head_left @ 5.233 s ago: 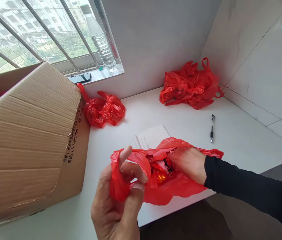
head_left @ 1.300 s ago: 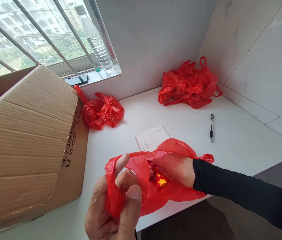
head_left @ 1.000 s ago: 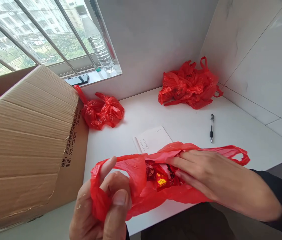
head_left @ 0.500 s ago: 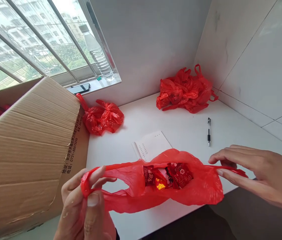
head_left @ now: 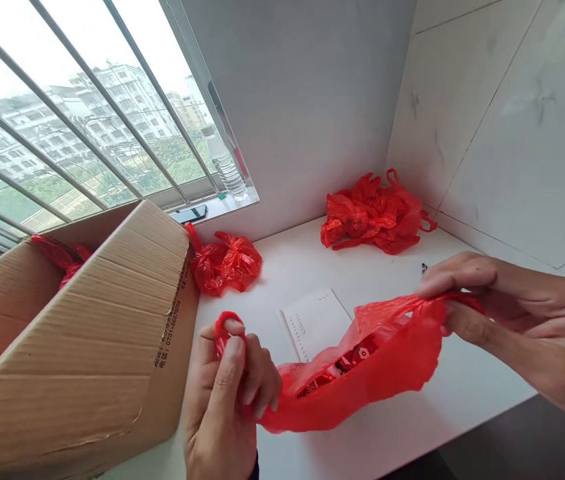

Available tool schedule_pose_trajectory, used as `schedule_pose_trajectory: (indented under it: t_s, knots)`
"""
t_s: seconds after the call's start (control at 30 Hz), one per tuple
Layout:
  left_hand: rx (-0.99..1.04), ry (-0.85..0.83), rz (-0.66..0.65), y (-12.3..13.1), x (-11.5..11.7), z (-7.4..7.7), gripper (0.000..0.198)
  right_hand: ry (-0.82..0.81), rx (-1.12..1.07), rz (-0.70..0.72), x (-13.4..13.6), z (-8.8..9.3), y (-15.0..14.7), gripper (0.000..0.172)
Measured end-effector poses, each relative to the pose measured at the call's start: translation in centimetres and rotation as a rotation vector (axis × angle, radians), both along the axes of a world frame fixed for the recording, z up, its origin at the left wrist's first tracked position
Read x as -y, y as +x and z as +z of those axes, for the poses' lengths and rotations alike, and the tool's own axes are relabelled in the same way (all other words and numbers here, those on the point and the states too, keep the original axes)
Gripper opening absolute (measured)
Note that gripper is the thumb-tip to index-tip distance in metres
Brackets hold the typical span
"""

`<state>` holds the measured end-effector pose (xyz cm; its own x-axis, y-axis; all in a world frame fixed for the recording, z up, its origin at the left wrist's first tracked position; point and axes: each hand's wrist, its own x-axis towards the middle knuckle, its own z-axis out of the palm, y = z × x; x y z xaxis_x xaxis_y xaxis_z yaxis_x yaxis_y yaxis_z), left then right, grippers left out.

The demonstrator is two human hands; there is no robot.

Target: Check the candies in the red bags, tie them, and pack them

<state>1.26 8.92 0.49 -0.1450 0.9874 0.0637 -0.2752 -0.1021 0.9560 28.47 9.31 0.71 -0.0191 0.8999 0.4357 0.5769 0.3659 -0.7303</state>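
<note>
A red plastic bag (head_left: 347, 407) is stretched between my two hands above the front of the table. My left hand (head_left: 235, 393) is closed around one handle, which loops over a finger. The other handle is pinched between the thumb and fingers of my right hand (head_left: 487, 307). Through the narrow mouth of the bag, red printed packets (head_left: 357, 359) show in part; most of them are hidden by the plastic. Beneath the bag lies a white notebook (head_left: 315, 317) with small writing, partly covered.
An open cardboard box (head_left: 97, 327) with red bags (head_left: 59, 253) inside stands at left. Tied red bags (head_left: 235, 263) sit beside it, and a heap of red bags (head_left: 375, 217) lies in the back corner. A water bottle (head_left: 227, 167) and phone (head_left: 189, 214) rest on the sill.
My left hand has moved right and closed tighter around its handle. My right hand has risen slightly, its end of the bag with it. The bag's mouth has narrowed, and the view has tilted up.
</note>
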Motion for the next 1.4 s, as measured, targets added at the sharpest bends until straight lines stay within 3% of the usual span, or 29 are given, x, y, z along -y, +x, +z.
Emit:
schedule_pose_trajectory:
  t_s: [0.17, 0.27, 0.37, 0.57, 0.7, 0.8, 0.93, 1.03, 1.17, 1.4]
  knots:
    - [-0.16, -0.113, -0.075, 2.3, 0.7, 0.1, 0.026, -0.053, -0.1, 0.243, -0.6, 0.1, -2.3, 0.015]
    - [-0.327, -0.029, -0.065, 4.1, 1.6, -0.9, 0.044, -0.086, -0.109, 0.436, -0.4, 0.7, -4.1, 0.02]
    - [-0.431, 0.095, -0.165, 5.0, 1.7, -2.0, 0.039, -0.076, -0.111, 0.567, -0.3, 1.0, -5.1, 0.021]
    - [-0.561, 0.118, -0.276, 4.2, 0.2, -1.6, 0.022, 0.013, -0.083, 0.593, -1.0, 0.1, -5.2, 0.036]
    - [-0.656, 0.058, -0.465, 3.9, 0.0, -0.5, 0.005, -0.017, -0.09, 0.544, -0.7, 0.0, -6.0, 0.031]
    - [-0.688, 0.043, -0.351, 3.5, 0.9, -0.5, 0.014, -0.022, -0.092, 0.521, -0.3, 0.2, -6.6, 0.029]
    - [-0.545, -0.171, -0.085, 2.8, 2.4, -1.2, 0.028, -0.132, -0.099, 0.462, -0.7, -0.3, -6.7, 0.036]
    - [-0.374, -0.305, -0.036, 2.7, 2.5, -1.4, 0.047, -0.246, -0.161, 0.506, -1.1, -1.0, -6.9, 0.024]
    - [-0.189, -0.355, -0.182, 2.3, 1.4, -1.2, 0.047, -0.251, -0.233, 0.457, -1.0, -1.3, -7.1, 0.017]
    - [-0.02, -0.242, -0.569, 0.2, -1.2, -2.4, 0.029, -0.186, -0.24, 0.449, 0.6, -1.1, -7.4, 0.019]
